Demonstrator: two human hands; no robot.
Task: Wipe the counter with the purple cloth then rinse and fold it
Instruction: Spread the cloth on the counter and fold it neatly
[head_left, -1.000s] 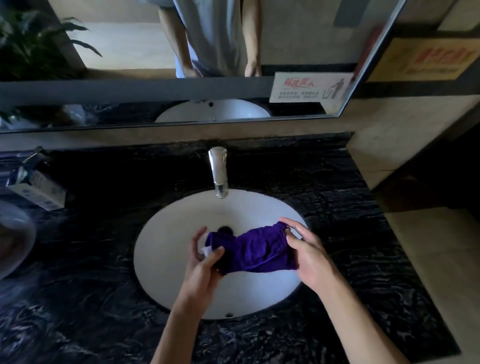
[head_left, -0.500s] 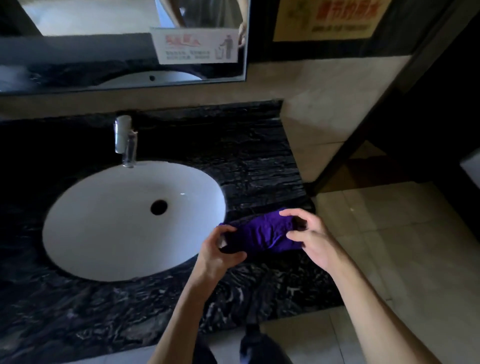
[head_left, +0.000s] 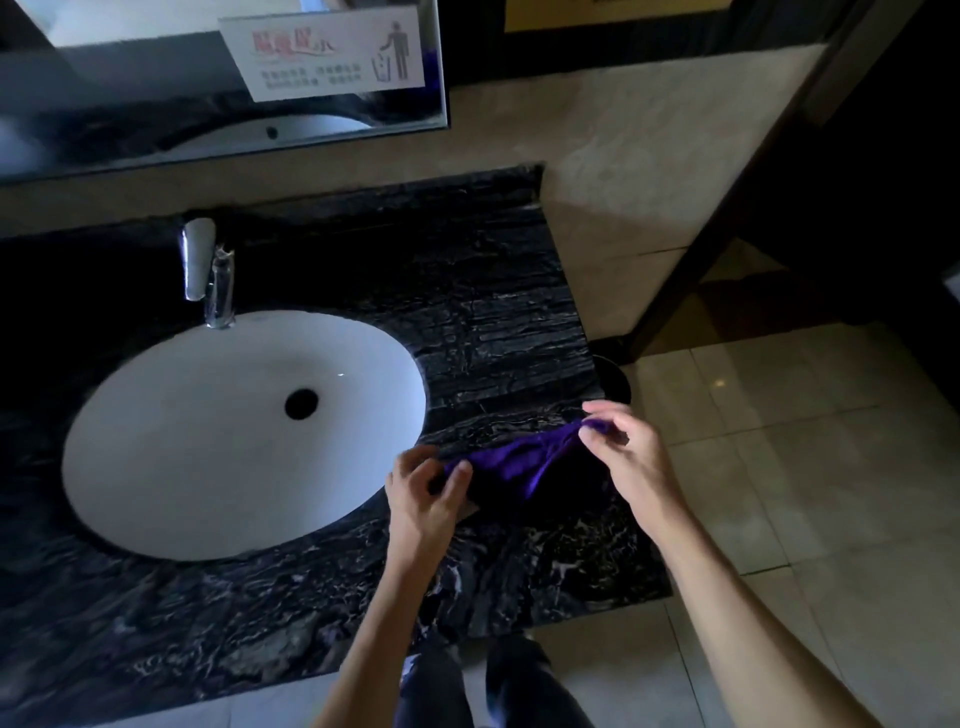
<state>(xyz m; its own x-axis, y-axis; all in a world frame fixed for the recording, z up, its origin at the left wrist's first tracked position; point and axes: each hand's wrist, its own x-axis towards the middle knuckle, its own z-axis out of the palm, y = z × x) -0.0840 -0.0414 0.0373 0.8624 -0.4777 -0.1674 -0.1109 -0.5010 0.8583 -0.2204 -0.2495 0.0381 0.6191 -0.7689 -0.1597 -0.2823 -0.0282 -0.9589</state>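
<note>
Our left hand (head_left: 423, 496) and right hand (head_left: 626, 457) each pinch an end of the crumpled purple cloth (head_left: 524, 460) over the black marble counter's (head_left: 493, 322) right edge.

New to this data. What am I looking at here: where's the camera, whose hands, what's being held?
No robot here: a person wears one wide-angle camera on the head, looking down at both bare hands. The left hand and right hand each pinch an end of the purple cloth, stretched between them over the black marble counter, right of the white sink. A faucet stands behind the basin; a mirror with a sign hangs above.
</note>
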